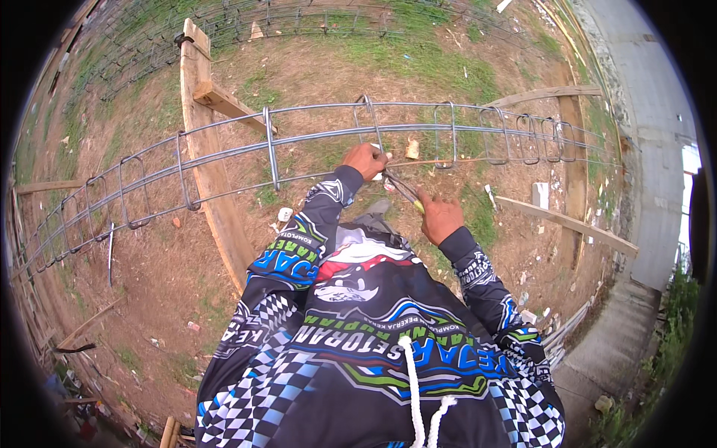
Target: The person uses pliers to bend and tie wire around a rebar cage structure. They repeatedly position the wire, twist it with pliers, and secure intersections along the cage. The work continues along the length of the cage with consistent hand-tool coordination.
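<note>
At far left, the cage (224, 153) of steel bars curves across my view, its long bars running side to side and ringed by upright stirrups. A wooden post (205, 149) stands behind and under it, with a short cross piece nailed near the top. The ground (149, 276) below is bare soil with patches of grass and small scraps.

My left hand (364, 160) is closed around the near bar of the cage, just beside one stirrup (370, 123), knuckles up. My patterned sleeve runs down from it to the lower edge.

Between my hands lies a thin metal tool (403, 188), slanting from the left hand down to the right. Its tip sits at the bar by the left hand; I cannot tell whether it touches the tie wire there.

My right hand (439, 216) is clamped on the lower end of the tool, where a yellow-green handle shows, below and to the right of the left hand. The two hands are near but apart.

Further right, the cage continues with closer-set stirrups to a second wooden frame (571, 134). A loose plank (567, 222) lies on the ground under it. A grey concrete wall (650, 112) borders the far right
</note>
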### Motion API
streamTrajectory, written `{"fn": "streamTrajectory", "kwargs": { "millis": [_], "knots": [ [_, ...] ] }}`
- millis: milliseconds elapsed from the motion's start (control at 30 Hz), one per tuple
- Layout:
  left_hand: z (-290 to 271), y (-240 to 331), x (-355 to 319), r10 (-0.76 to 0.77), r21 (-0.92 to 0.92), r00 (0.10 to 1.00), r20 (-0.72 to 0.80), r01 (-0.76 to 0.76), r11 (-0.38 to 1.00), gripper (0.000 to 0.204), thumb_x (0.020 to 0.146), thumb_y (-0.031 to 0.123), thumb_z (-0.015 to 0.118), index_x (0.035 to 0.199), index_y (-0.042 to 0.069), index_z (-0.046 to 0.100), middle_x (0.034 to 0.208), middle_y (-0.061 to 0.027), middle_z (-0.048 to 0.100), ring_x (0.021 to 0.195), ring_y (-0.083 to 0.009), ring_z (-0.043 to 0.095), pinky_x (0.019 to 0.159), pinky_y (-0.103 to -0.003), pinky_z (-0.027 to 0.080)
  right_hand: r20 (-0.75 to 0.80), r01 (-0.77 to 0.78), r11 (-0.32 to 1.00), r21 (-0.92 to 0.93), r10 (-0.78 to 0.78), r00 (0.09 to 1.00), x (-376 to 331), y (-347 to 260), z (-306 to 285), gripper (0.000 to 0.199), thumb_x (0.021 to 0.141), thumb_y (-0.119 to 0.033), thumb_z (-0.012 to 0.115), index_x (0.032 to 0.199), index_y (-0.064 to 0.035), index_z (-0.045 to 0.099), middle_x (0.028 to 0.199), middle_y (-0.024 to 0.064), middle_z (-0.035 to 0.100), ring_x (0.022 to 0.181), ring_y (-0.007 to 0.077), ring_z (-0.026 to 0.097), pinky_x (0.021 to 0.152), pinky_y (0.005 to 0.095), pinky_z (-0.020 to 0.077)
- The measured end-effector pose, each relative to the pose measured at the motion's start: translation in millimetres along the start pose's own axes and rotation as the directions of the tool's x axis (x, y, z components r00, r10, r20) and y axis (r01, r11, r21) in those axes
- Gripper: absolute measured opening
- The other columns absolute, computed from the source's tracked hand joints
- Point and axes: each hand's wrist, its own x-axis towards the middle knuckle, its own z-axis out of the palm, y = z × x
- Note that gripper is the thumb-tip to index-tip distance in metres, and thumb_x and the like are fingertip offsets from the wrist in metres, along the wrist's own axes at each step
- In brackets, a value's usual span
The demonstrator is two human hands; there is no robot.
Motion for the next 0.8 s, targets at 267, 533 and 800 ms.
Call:
{"fn": "streamTrajectory", "kwargs": {
  "millis": [267, 533, 800],
  "knots": [
    [-0.6, 4.1, -4.5, 0.0, 0.032, 1.0, -0.007, 0.0, 0.999, 0.045, 0.087, 0.041, 0.063, 0.069, 0.0, 0.068, 0.059, -0.0196, 0.059, 0.059, -0.0377, 0.059, 0.062, -0.045, 0.046, -0.227, 0.082, 0.956, 0.28, -0.017, 0.974, 0.5, 15.9, 39.1, 0.023, 0.091, -0.025, 0.06, 0.103, -0.0051, 0.056, 0.082, 0.0253, 0.064, 0.073, 0.0425, 0.064, 0.063, 0.0507, 0.0497],
    [1.7, 1.9, -6.8, 0.03, 0.023, 0.999, -0.022, -0.029, 0.999, 0.044, 0.087, 0.04, 0.063, 0.068, 0.0, 0.067, 0.057, -0.0199, 0.057, 0.055, -0.0373, 0.057, 0.061, -0.045, 0.045, 0.517, -0.558, 0.027, 0.829, -0.413, 0.749, 25.6, 41.2, 55.4, 0.033, 0.086, -0.023, 0.074, 0.1, -0.0031, 0.053, 0.077, 0.0069, 0.063, 0.064, 0.0215, 0.065, 0.054, 0.0364, 0.0511],
    [1.1, -2.8, -5.0, 0.02, -0.028, 0.999, -0.044, -0.022, 0.999, 0.043, 0.087, 0.039, 0.063, 0.071, -0.001, 0.068, 0.059, -0.0226, 0.057, 0.057, -0.0387, 0.056, 0.061, -0.046, 0.045, -0.202, 0.153, 0.964, 0.216, -0.109, 0.973, -5.5, 35.1, 28.8, 0.062, 0.086, -0.034, 0.067, 0.134, -0.0034, 0.044, 0.103, 0.0175, 0.06, 0.091, 0.0357, 0.063, 0.077, 0.0494, 0.0487]
  ]
}}
